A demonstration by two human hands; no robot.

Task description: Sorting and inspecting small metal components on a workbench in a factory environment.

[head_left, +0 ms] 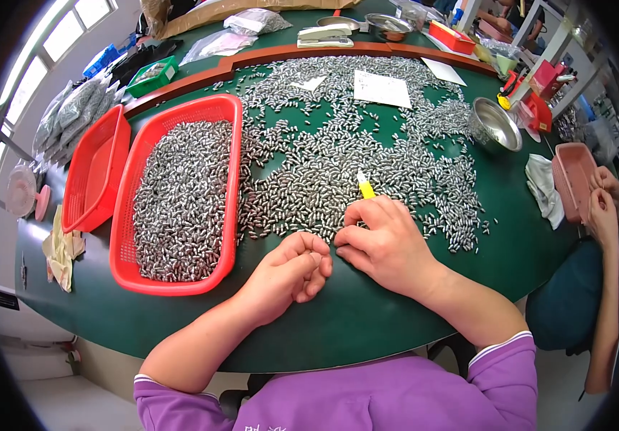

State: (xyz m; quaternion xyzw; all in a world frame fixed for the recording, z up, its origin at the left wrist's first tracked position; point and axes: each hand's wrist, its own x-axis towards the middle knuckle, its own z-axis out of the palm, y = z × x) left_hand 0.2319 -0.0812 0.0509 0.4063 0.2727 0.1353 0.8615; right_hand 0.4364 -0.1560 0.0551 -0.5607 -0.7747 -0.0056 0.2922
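My left hand (293,267) is above the near part of the green table, fingers curled inward. Whatever its fingers may hold is hidden. Just to its right, my right hand (388,248) is closed, its thumb and fingertips bunched by the left hand. A yellow tube with a white tip (366,188) sticks up from behind the right hand's knuckles, apparently gripped in it; its lower part is covered. Beyond both hands spreads a thick layer of small, silvery, bullet-shaped metal pieces (309,188). More such pieces fill the red perforated basket (236,172) on the left.
A red tray (86,179) leans beside the basket. White paper slips (382,89) lie on the pieces, with a metal bowl (495,125) at right. A reddish-brown wooden strip (280,52) borders the far side. Another person's hands (604,205) hold a pink tray (571,179).
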